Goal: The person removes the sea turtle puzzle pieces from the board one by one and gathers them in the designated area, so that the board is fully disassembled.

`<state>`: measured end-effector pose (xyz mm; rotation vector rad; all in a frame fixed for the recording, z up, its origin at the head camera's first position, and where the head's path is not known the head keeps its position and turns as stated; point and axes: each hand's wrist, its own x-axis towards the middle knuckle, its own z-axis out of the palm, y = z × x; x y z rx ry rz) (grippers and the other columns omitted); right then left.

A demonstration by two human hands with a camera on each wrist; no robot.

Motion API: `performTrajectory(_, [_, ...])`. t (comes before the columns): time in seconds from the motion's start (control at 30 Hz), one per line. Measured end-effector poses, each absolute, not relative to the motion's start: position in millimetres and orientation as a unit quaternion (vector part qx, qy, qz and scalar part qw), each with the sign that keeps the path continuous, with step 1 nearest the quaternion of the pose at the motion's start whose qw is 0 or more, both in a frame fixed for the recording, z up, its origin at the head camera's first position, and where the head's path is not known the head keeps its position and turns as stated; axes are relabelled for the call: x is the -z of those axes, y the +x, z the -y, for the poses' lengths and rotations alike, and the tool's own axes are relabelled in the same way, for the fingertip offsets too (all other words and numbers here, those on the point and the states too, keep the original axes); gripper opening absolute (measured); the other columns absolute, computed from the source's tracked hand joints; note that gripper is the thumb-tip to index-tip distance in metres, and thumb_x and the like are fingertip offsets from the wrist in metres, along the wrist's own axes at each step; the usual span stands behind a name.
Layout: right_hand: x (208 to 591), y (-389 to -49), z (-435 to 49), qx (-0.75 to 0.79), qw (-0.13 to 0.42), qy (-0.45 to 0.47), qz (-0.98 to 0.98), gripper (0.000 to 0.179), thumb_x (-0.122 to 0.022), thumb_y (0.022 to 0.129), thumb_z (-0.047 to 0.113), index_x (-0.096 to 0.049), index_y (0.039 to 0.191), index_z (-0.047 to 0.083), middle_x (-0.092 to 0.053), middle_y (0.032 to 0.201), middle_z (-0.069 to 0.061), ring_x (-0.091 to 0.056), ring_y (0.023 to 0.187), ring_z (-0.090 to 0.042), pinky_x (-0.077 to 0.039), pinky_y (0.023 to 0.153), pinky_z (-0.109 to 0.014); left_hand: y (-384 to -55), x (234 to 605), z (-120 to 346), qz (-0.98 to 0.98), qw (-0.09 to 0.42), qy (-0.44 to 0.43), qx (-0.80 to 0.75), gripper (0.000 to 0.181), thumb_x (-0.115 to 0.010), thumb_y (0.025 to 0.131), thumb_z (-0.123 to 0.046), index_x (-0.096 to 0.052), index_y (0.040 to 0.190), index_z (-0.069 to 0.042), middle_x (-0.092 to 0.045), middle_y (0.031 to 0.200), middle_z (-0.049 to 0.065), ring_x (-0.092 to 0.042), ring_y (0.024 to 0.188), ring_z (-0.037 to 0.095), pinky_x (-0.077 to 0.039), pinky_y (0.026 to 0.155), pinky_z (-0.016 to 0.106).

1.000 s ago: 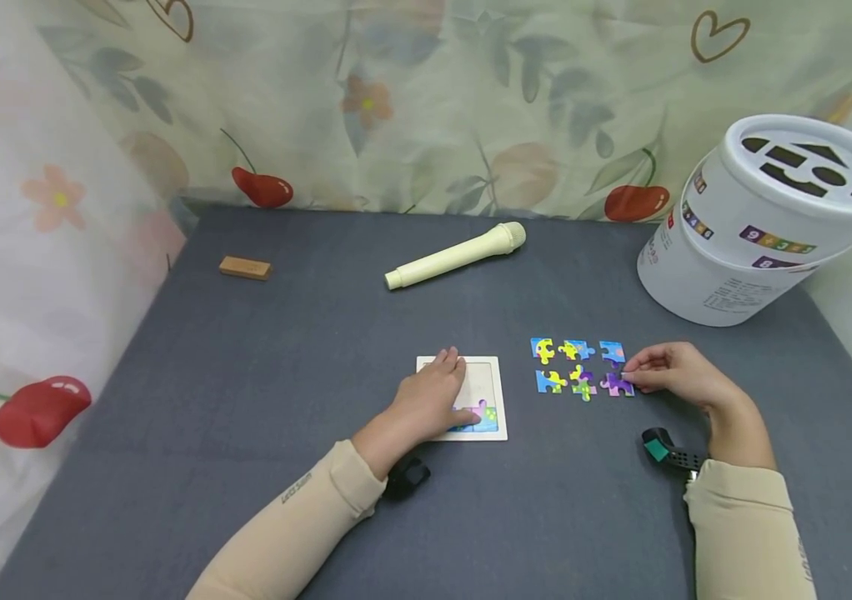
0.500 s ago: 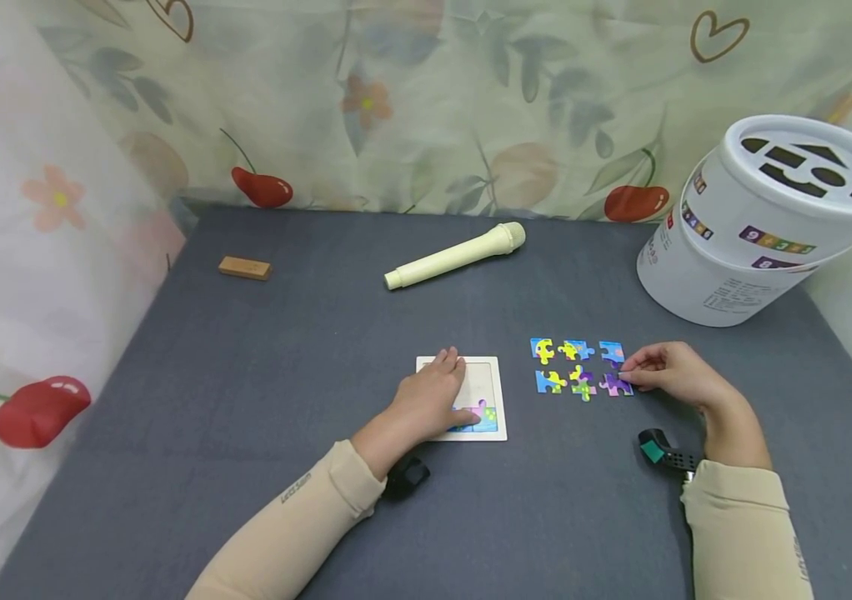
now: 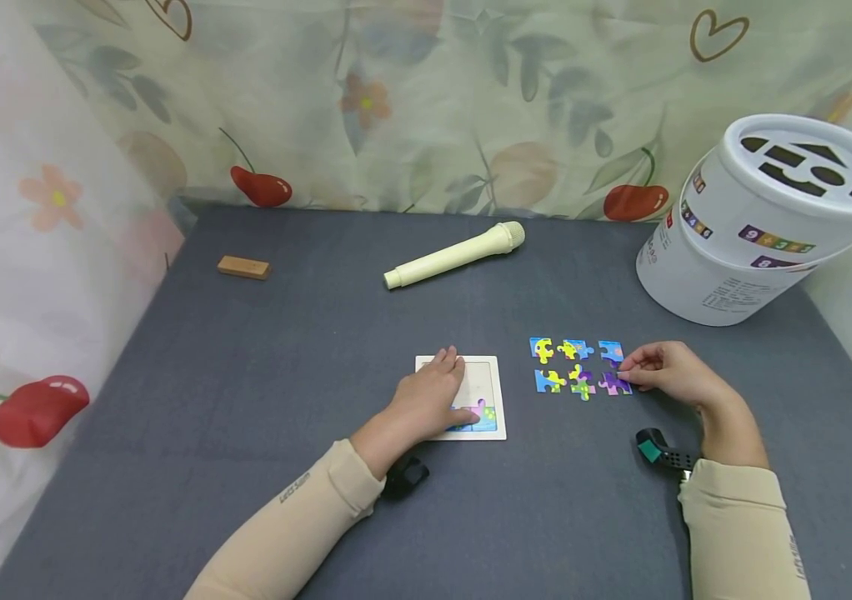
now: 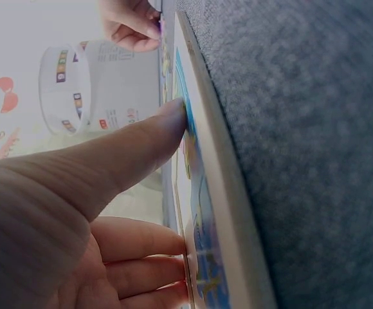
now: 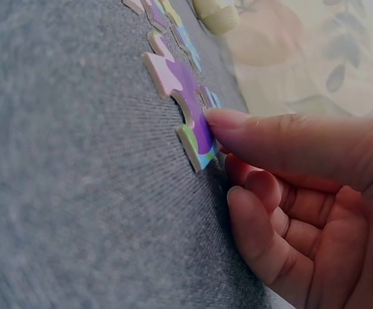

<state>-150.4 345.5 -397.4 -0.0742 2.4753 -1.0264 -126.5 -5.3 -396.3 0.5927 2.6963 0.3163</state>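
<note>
My left hand rests on a white puzzle tray, thumb and fingers extended over it. In the left wrist view the thumb presses near joined puzzle pieces in the tray. These pieces line the tray's near side in the head view, partly hidden by the hand. My right hand pinches the edge of a purple puzzle piece between thumb and index finger, the other fingers curled. That piece lies at the near right of two rows of loose pieces, among them a yellow and blue piece.
A cream toy microphone lies behind the tray. At the back left is a small wooden block. A large white bucket with a shape-sorter lid stands at the back right. Patterned curtains border the dark grey table.
The right forearm and wrist have shifted slightly left, while the fingers stay at the purple puzzle piece. The left hand and the tray have not moved.
</note>
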Motion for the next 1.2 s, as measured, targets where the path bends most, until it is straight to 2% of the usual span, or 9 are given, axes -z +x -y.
performTrajectory(0.6, [397.2,-150.3,-344.6,0.371,0.223,-0.029,-0.901,0.028,-0.061,0.090,0.020,-0.062,0.102,-0.005,-0.061,0.085,-0.004,-0.054,0.071,-0.006,-0.050,0.065,-0.023,-125.6,395.2,5.7,-0.954,0.179,0.213,-0.113,0.082,-0.065,0.083,-0.048,-0.033,0.144,-0.002,-0.024,0.154,0.012,-0.021,0.144,0.022,-0.029,0.113,0.037])
performTrajectory(1.0, [395.5,-150.5,-350.4,0.392,0.231,-0.040,-0.889,0.036,-0.063,0.089,0.025,-0.061,0.107,-0.006,-0.066,0.085,0.000,-0.058,0.072,-0.004,-0.052,0.068,-0.021,-124.4,396.7,7.8,-0.946,0.189,0.219,-0.147,0.082,-0.062,0.085,-0.048,-0.032,0.144,-0.001,-0.022,0.154,0.013,-0.018,0.144,0.022,-0.028,0.113,0.039])
performTrajectory(1.2, [383.8,-154.0,-332.1,0.404,0.209,-0.067,-0.888,0.039,-0.065,0.088,0.028,-0.062,0.112,-0.003,-0.064,0.087,-0.002,-0.057,0.073,-0.007,-0.051,0.067,-0.023,-128.5,395.1,21.9,-0.930,0.184,0.244,-0.203,0.080,-0.061,0.086,-0.048,-0.034,0.142,0.002,-0.024,0.153,0.017,-0.019,0.144,0.027,-0.026,0.114,0.042])
